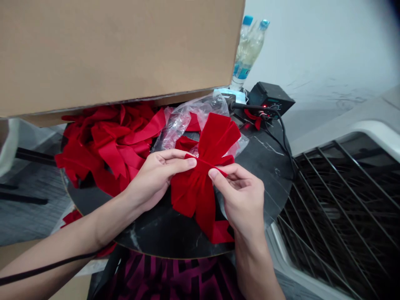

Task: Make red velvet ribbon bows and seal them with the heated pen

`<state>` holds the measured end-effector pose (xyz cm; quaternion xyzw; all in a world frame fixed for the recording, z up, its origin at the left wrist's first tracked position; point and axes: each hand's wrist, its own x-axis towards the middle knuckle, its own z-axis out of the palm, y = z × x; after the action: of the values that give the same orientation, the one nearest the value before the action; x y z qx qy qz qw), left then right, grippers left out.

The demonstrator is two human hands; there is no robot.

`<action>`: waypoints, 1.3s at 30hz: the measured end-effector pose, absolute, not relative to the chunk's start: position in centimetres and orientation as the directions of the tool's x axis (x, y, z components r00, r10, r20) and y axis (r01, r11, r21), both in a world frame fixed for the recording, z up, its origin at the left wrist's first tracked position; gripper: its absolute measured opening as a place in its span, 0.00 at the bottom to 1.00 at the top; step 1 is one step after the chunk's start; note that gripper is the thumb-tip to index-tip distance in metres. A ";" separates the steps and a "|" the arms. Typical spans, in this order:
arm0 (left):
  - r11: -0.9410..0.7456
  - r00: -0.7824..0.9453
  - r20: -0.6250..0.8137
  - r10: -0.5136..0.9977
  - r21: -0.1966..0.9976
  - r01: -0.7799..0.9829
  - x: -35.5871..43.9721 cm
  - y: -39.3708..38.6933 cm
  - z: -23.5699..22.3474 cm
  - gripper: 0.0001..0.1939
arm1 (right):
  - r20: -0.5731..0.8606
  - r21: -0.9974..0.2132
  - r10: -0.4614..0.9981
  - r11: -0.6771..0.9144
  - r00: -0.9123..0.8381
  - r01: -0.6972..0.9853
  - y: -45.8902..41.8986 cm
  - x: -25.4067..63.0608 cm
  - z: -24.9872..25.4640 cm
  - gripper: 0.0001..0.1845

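Both hands, left [156, 175] and right [243, 191], palms inward, pinch the strip across the red bow [206, 166]. Red ribbon pile [115, 141] left of bow; plastic bag [200, 108] behind it.

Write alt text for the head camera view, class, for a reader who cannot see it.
Two bare hands, left and right, pinch a narrow band across a red velvet bow over a round black table. Red ribbons lie heaped to the left.
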<state>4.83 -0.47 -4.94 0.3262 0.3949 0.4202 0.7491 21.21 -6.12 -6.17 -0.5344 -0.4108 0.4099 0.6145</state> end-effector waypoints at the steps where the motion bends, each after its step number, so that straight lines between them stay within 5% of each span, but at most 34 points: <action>1: 0.446 0.343 -0.324 0.882 0.811 -0.379 4.8 -0.4 -4.9 0.10 | 0.075 -0.993 0.941 0.099 0.329 -0.059 -6.2 21.3 -6.1 0.05; 16: 0.587 0.638 -0.280 0.717 0.736 -0.337 4.1 0.6 -6.0 0.13 | 0.205 -0.978 0.954 0.208 0.220 0.009 -6.2 22.5 -5.1 0.05; 24: 0.293 0.415 -0.174 0.893 0.925 -0.243 4.2 -0.4 -5.7 0.07 | 0.302 -0.948 0.907 0.253 0.294 0.194 -6.1 22.1 -5.1 0.05; 33: 0.248 0.297 -0.190 0.936 0.954 -0.169 4.1 -0.8 -5.4 0.32 | 0.320 -0.918 0.935 0.266 0.152 0.295 -6.6 22.3 -5.1 0.04; 39: 0.186 0.314 -0.178 0.933 0.983 0.004 4.3 -0.6 -5.2 0.22 | 0.508 -0.744 0.854 0.369 0.114 0.557 -6.9 22.0 -5.1 0.07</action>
<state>4.32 -0.65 -5.17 0.5181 0.4521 0.3724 0.6233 22.02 -6.87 -5.09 -0.5427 -0.6498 0.1447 0.5122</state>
